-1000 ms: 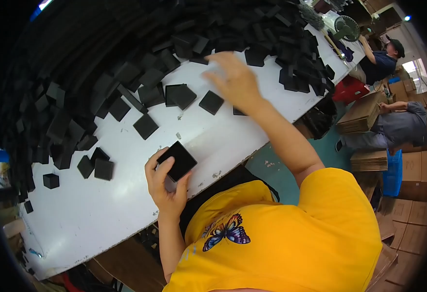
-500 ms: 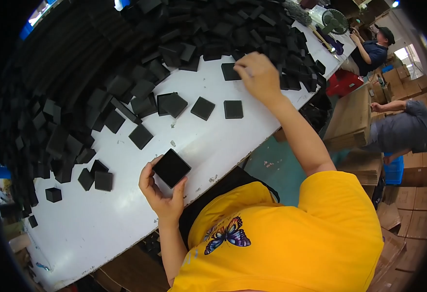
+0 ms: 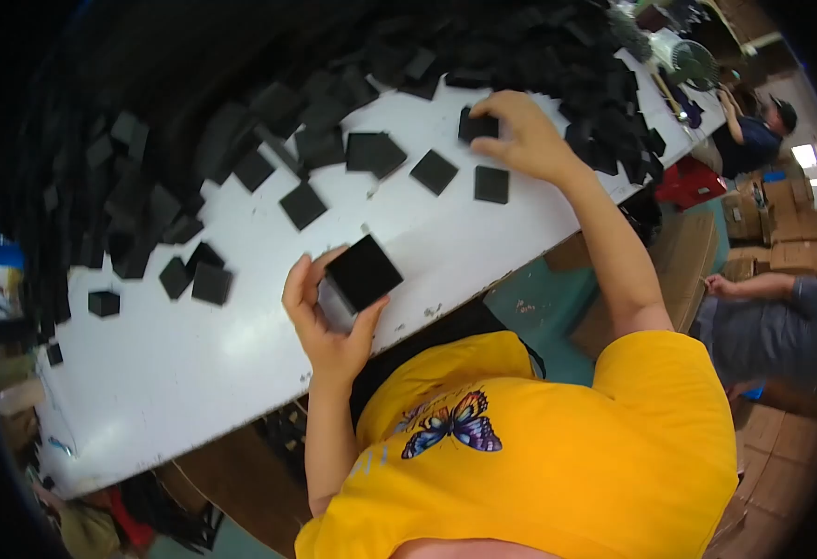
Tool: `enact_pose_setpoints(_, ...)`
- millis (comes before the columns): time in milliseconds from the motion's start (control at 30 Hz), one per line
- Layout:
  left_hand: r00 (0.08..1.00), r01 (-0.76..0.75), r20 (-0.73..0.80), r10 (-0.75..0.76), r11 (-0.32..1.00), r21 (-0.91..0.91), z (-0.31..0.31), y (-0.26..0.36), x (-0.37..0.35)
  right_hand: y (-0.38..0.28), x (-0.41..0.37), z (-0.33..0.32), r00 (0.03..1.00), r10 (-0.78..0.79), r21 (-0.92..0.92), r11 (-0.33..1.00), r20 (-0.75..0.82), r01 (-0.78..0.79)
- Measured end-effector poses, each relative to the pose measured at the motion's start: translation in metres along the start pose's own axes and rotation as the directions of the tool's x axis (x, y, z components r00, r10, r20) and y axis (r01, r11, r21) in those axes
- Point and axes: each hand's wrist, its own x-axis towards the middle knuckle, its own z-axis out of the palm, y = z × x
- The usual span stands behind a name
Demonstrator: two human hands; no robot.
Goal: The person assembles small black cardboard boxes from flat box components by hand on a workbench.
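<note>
My left hand [image 3: 320, 321] holds a black square box [image 3: 363, 272] just above the near edge of the white table [image 3: 185, 373]. My right hand [image 3: 520, 138] reaches far across the table and grips another black square piece [image 3: 476, 125] at the edge of the big black pile [image 3: 353, 65]. Two loose black squares lie near that hand: the closer black square [image 3: 491, 184] just below it and the other black square [image 3: 434, 171] to its left.
Several more black squares [image 3: 302, 205] are scattered over the table's middle and left [image 3: 197, 279]. Two other people [image 3: 753, 140] work beyond the table's right end, among cardboard boxes [image 3: 790, 224] and a fan [image 3: 695, 63]. A red bin [image 3: 690, 179] stands there.
My right hand has closed on a black piece at the pile's edge and drawn it slightly back. My left hand has lifted and tilted its box a little.
</note>
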Motion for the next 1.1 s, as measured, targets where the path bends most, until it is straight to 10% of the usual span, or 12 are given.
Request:
enact_pose_setpoints(100, 0.999, -0.048, 0.006, 0.048, 0.999, 0.014, 0.0, -0.001, 0.001, -0.06, 0.005, -0.004, 0.996, 0.049, 0.669, 0.738, 0.081, -0.091)
enact_pose_setpoints(300, 0.999, -0.001, 0.04, -0.001, 0.998, 0.063, -0.003, 0.003, 0.003, -0.149, 0.019, 0.005, 0.862, -0.487, 0.664, 0.692, 0.138, 0.284)
enact_pose_setpoints(1100, 0.986, -0.154, 0.064, 0.151, 0.987, 0.053, -0.006, 0.008, 0.017, -0.138, -0.016, 0.045, 0.732, -0.673, 0.425, 0.634, -0.109, 0.646)
